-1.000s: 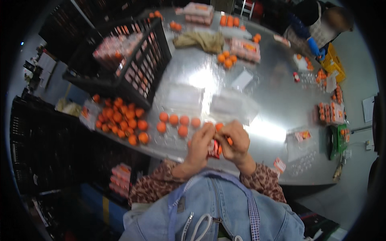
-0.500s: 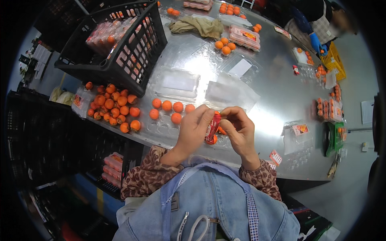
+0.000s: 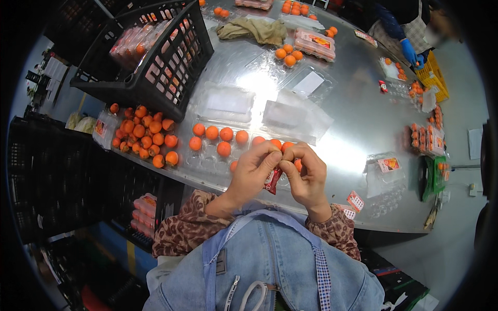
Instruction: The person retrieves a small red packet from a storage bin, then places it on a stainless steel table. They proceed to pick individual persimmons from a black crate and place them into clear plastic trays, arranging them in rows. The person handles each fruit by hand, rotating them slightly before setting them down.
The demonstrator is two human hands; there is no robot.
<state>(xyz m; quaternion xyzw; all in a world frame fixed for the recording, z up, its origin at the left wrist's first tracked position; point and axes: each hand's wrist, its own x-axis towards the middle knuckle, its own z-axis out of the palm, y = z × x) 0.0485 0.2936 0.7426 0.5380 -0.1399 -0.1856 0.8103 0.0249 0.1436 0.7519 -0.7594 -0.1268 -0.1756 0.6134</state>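
- Two hands, left hand (image 3: 253, 173) and right hand (image 3: 307, 179), pinch the red packet (image 3: 271, 182) near its top, fingertips closed.
- It hangs over the metal table's (image 3: 358, 111) near side.
- Probably light, soft, slightly slippery; its edges seem the surest hold.

Since half a second ago, we draw our left hand (image 3: 251, 173) and right hand (image 3: 309, 173) closer, so that our fingertips now meet above the red packet (image 3: 271, 182). It sits lower between our hands, with less of it showing. Just beyond our fingers, more orange fruit (image 3: 275, 143) comes into sight.
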